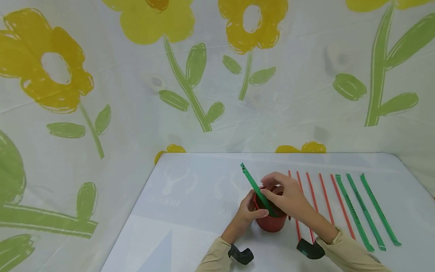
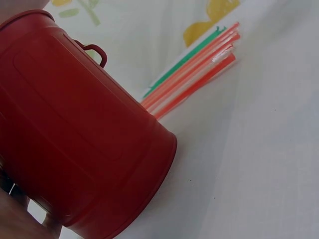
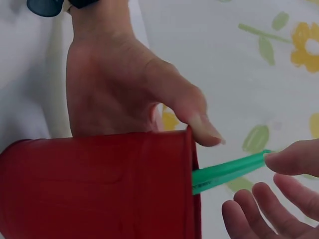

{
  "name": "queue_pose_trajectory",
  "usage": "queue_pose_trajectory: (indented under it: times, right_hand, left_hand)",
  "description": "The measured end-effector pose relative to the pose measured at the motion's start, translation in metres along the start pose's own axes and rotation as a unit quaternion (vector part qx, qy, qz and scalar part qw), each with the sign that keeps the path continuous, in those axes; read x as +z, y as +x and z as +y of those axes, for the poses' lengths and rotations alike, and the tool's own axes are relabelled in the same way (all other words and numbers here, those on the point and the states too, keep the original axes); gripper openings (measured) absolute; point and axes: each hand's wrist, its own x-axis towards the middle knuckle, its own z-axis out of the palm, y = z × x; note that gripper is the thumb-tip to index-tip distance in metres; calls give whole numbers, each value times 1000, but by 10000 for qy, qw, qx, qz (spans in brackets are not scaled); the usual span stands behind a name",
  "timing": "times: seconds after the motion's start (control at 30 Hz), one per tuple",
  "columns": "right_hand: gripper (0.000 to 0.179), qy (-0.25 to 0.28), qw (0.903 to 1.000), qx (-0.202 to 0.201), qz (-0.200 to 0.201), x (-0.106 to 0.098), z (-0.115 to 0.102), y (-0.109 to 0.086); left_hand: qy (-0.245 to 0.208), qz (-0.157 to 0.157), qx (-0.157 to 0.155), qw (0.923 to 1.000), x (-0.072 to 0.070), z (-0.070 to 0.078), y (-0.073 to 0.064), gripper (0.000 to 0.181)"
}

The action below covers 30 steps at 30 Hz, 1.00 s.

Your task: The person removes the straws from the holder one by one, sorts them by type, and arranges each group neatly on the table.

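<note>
My left hand (image 1: 248,213) grips a small red metal bucket (image 1: 270,225) on the table, its thumb over the rim. A green-wrapped straw (image 1: 253,182) slants out of the bucket's mouth toward the far left. My right hand (image 1: 289,194) is over the mouth, fingers loosely bent and spread from the thumb. In the right wrist view, the right thumb overlaps the tip of the green straw (image 3: 229,172); contact is unclear. The bucket (image 2: 84,124) fills much of the left wrist view, hiding most of the left fingers. What lies deeper inside the bucket is hidden.
Several red straws (image 1: 325,196) lie in a row to the right of the bucket, partly under the right forearm. Further right are 3 green-wrapped straws (image 1: 365,211). The white table (image 1: 163,211) ends at a flower-printed curtain (image 1: 217,124).
</note>
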Motion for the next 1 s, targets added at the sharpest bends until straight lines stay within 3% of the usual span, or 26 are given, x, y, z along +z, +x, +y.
queue_pose_trajectory:
  times: [0.2, 0.5, 0.8, 1.0]
  right_hand:
    - [25, -100, 9991, -400, 69, 15, 3, 5]
    - [26, -529, 9983, -225, 126, 32, 5, 9]
    - [22, -670, 9972, -90, 315, 29, 7, 11]
    - [22, -332, 9985, -129, 418, 20, 9, 10]
  left_hand:
    - [65, -66, 119, 9999, -1, 3, 0, 69]
    - [83, -25, 144, 9999, -1, 2, -1, 72]
    - [181, -49, 289, 9994, -2, 4, -2, 68]
    - [281, -55, 235, 9993, -1, 1, -1, 66]
